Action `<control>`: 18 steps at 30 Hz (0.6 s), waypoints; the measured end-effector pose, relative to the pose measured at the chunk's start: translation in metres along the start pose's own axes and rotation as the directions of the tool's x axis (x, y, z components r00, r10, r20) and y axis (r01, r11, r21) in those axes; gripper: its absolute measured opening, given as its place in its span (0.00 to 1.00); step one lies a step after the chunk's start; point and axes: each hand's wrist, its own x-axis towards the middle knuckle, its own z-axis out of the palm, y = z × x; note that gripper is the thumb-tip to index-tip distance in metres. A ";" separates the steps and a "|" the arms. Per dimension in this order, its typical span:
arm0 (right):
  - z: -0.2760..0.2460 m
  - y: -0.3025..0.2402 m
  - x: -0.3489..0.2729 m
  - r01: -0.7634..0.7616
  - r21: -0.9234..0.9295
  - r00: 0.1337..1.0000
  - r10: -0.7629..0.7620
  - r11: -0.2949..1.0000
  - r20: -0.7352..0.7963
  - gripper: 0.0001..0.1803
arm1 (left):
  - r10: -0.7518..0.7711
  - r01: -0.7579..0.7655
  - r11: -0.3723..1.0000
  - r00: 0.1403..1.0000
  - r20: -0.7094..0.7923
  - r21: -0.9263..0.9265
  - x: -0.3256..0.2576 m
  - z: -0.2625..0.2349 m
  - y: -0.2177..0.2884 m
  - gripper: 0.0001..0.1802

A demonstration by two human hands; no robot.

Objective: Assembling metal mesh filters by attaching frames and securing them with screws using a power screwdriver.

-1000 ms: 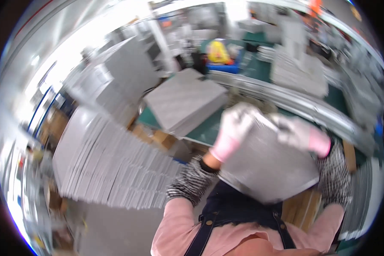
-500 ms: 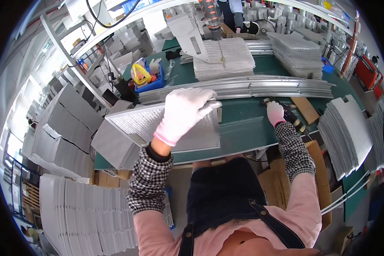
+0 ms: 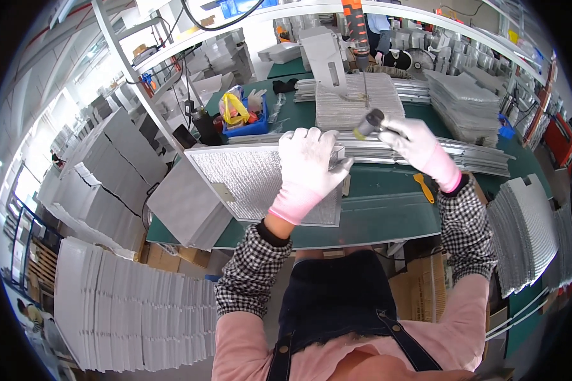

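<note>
A silvery mesh panel in a thin metal frame (image 3: 245, 181) stands tilted on the green bench, left of the middle. My left hand (image 3: 306, 166), in a white glove with a pink cuff, grips its upper right part, the fingers over the far edge. My right hand (image 3: 416, 147), gloved alike, is closed on a small mallet (image 3: 370, 122). The mallet is raised to the right of the panel's upper corner, apart from it. Its head is dark with a yellowish end, somewhat blurred. Behind the panel lie long aluminium profiles (image 3: 419, 151).
An orange-yellow scraper (image 3: 424, 188) lies on the green bench (image 3: 388, 216). Stacked mesh sheets (image 3: 356, 101) stand at the back, beneath a hanging power screwdriver (image 3: 356, 32). A blue bin (image 3: 251, 127) holds a yellow bag. More panels (image 3: 133, 311) are stacked at the left.
My right hand has lifted the mallet from the bench and brought it toward the panel's upper corner. My left hand stays on the panel. The view has shifted, and the scraper now shows.
</note>
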 end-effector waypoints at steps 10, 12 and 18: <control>-0.006 -0.073 0.054 0.099 -0.736 0.945 0.168 0.670 0.281 0.18 | -0.260 0.256 0.963 0.965 0.033 0.084 -0.008 0.009 0.020 0.23; -0.007 -0.073 0.054 0.146 -0.727 0.959 0.085 0.670 0.270 0.19 | -0.256 0.257 0.962 0.966 -0.021 0.092 -0.010 0.008 0.020 0.20; 0.003 -0.058 0.025 0.166 -0.639 0.985 -0.101 0.751 0.138 0.18 | -0.255 0.257 0.963 0.966 -0.030 0.080 -0.007 0.008 0.021 0.17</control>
